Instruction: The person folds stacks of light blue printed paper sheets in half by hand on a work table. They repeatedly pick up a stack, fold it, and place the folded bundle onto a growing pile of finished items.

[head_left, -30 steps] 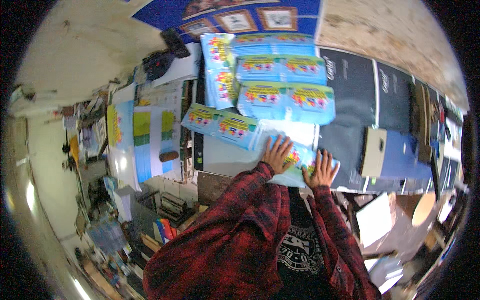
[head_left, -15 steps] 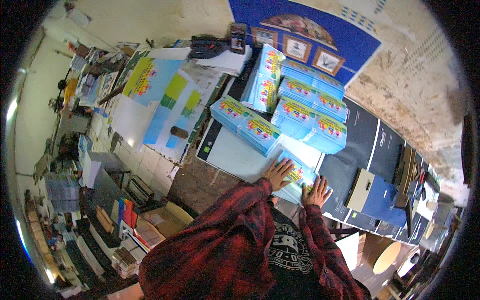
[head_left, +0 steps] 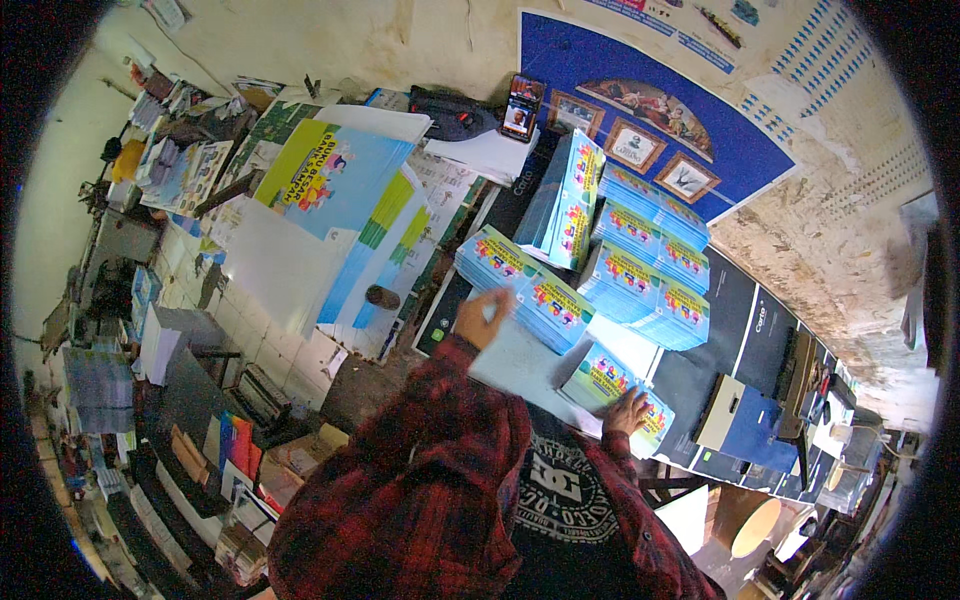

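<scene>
My left hand [head_left: 483, 318], a little blurred, is in front of a low pile of blue and yellow booklets [head_left: 497, 258], its fingers bent and a gap before the thumb. I see nothing held in it, and whether it touches the pile I cannot tell. My right hand [head_left: 627, 411] lies with its fingers spread on a printed blue, yellow and green booklet [head_left: 602, 374] at the table's near edge. Whether that is a single booklet or a thin pile is unclear. Behind are taller booklet stacks [head_left: 640, 285] and a leaning stack [head_left: 570, 200].
A phone [head_left: 522, 107] stands upright at the back beside a black bag [head_left: 455, 115]. Large printed sheets [head_left: 330, 175] cover the left table, with a dark cylindrical object [head_left: 382, 297] on them. To the right lies a blue and cream box file [head_left: 750, 415]. Framed pictures [head_left: 637, 145] appear on the wall poster.
My left hand has left the booklet and moved left towards the low pile. My right hand stays on the booklet. The view has shifted slightly.
</scene>
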Demonstrator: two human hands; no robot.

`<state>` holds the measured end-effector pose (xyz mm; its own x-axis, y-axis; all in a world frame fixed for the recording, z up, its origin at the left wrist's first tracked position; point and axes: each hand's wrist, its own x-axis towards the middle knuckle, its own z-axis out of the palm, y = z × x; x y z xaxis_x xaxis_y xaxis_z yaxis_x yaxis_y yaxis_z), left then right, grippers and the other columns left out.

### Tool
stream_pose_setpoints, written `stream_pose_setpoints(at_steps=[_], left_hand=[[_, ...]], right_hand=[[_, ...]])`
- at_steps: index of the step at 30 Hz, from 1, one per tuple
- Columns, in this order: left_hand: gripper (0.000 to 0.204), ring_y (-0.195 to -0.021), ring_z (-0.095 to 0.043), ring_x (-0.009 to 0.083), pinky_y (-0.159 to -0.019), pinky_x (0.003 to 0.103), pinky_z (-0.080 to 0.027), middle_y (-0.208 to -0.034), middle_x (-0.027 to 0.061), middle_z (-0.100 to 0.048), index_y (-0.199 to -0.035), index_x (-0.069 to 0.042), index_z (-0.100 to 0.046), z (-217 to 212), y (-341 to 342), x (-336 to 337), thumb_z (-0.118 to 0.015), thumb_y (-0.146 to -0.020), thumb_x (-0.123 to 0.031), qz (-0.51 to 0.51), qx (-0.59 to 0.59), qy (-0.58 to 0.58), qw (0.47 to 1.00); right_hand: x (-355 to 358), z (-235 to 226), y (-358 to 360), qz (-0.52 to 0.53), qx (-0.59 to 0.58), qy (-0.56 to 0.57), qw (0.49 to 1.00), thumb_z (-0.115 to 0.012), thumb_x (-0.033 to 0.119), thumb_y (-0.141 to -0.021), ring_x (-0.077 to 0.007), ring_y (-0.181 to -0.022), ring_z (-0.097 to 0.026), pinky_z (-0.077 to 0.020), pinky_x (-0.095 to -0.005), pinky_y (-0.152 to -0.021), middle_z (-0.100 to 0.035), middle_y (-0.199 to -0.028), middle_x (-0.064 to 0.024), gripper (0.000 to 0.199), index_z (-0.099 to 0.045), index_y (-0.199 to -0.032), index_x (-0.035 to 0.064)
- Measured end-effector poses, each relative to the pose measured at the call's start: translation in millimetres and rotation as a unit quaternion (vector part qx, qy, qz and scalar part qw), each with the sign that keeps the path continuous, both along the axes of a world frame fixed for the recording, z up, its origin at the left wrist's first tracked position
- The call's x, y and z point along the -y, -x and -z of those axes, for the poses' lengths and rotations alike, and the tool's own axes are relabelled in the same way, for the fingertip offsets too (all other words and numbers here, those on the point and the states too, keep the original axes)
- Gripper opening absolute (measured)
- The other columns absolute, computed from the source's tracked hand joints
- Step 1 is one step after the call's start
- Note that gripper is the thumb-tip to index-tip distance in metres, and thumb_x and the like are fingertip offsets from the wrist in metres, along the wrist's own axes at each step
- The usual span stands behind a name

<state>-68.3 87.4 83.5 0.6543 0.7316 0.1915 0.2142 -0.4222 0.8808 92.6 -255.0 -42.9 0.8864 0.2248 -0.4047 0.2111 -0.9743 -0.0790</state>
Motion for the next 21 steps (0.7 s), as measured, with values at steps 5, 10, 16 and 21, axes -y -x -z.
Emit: stream_pose_setpoints(at_steps=[5, 10, 16, 21], left_hand=[[0.029, -0.091, -0.065, 0.0194, -0.08, 0.03, -0.05, -0.095, 0.0141, -0.067, -0.111, 0.0, -0.057, -6, -50, -103, -0.057, -0.09, -0.02, -0.036, 0.128, 0.103, 0.986], [0.031, -0.095, -0.063, 0.0196, -0.084, 0.029, -0.048, -0.097, 0.0145, -0.065, -0.117, 0.0, -0.052, 8, -82, -125, -0.055, -0.092, -0.018, 0.012, 0.153, 0.175, 0.973], [0.028, -0.091, -0.065, 0.019, -0.079, 0.029, -0.049, -0.093, 0.0133, -0.066, -0.113, -0.001, -0.056, 40, -79, -101, -0.058, -0.09, -0.018, -0.026, 0.157, 0.214, 0.964], [0.025, -0.092, -0.065, 0.0194, -0.079, 0.03, -0.05, -0.097, 0.013, -0.066, -0.109, -0.001, -0.058, 43, -52, -84, -0.057, -0.09, -0.016, -0.033, 0.107, 0.219, 0.969]], right_hand=[[-37, 30, 14, 0.117, 0.125, -0.03, 0.985, -0.041, 0.054, -0.089, -0.0347, -0.14, -0.001, -0.0059, -0.0657, -0.103, -0.006, -0.153, -0.009, 0.071, -0.013, -0.147, 0.0235], [-31, 30, 21, 0.066, 0.154, -0.01, 0.986, -0.046, 0.073, -0.076, -0.0405, -0.139, 0.002, -0.0067, -0.0674, -0.101, 0.0, -0.153, -0.0132, 0.097, -0.006, -0.148, 0.0211], [-37, -20, 9, -0.006, -0.042, 0.045, 0.998, -0.08, 0.069, -0.032, -0.0467, -0.136, 0.01, -0.0085, -0.0717, -0.098, 0.015, -0.149, -0.0193, 0.154, 0.015, -0.144, 0.0224], [-51, -33, 9, 0.016, -0.068, 0.102, 0.992, -0.087, 0.057, -0.027, -0.0436, -0.136, 0.015, -0.0102, -0.0698, -0.1, 0.021, -0.149, -0.0155, 0.161, 0.018, -0.143, 0.0216]])
